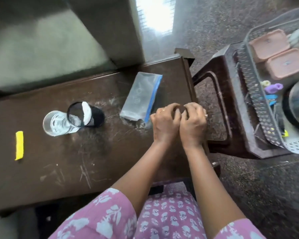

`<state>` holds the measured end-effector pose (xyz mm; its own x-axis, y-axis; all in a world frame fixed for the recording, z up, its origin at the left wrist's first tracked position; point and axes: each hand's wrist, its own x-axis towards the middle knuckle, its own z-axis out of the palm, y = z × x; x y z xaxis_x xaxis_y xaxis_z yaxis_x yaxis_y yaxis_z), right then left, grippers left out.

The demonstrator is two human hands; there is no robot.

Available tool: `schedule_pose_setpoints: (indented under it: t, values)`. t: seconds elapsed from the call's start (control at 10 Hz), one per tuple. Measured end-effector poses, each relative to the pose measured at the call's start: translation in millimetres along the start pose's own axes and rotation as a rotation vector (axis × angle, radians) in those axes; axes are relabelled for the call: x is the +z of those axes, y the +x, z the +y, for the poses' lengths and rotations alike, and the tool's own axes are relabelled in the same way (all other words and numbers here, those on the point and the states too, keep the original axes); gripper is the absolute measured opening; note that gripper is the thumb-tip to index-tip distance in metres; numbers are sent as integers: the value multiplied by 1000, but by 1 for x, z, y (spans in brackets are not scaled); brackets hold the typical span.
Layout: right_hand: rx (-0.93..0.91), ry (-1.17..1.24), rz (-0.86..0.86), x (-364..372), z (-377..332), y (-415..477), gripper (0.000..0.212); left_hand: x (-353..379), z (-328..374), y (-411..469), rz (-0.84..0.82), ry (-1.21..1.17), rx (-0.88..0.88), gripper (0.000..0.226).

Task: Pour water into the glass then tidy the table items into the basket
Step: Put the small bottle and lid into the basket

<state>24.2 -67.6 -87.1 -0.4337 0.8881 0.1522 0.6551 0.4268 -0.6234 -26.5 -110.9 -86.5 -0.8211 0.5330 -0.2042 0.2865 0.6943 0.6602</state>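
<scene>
Nearest to us, the left hand (166, 123) and right hand (192, 125) sit pressed side by side at the right edge of the worktop (93, 161). Their fingers are curled inward and their knuckles touch. A small dark patch shows between the fingertips, but we cannot tell whether it is something pinched or just the worktop surface. Working that close to the edge keeps the hands a short reach from the basket (254, 94), which stands to their right on a stool (214, 78) pulled up beside the worktop, presumably so items can go straight across.

Just beyond the left hand lies a clear bag (140, 99), flat, with its blue zip strip on the hands' side. We judge it the easiest next pick. Farther left, a black mesh holder (86, 114) lies tipped on its side with something white in it, resting against the glass (57, 123). The glass stands upright and appears to hold water, so we take the pouring to be done and the tidying to be underway. Well left of everything, a yellow strip (19, 145) lies alone and will need the longest reach.

The basket already holds two pink boxes (269, 44) at its far end, along with small coloured bits too blurred for us to name.
</scene>
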Motion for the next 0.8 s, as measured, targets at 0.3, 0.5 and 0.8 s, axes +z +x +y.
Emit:
schedule_pose_setpoints:
  t: [0.3, 0.5, 0.8]
  values:
    - [-168, 10, -345, 70, -77, -102, 11, -84, -123, -44, 176, -91, -270, 18]
    - [-288, 35, -487, 112, -138, -153, 6, -139, -185, -55, 359, -147, -418, 17]
    - [-517, 60, -812, 186, -246, -214, 13, -240, -312, -54, 633, -67, -547, 20]
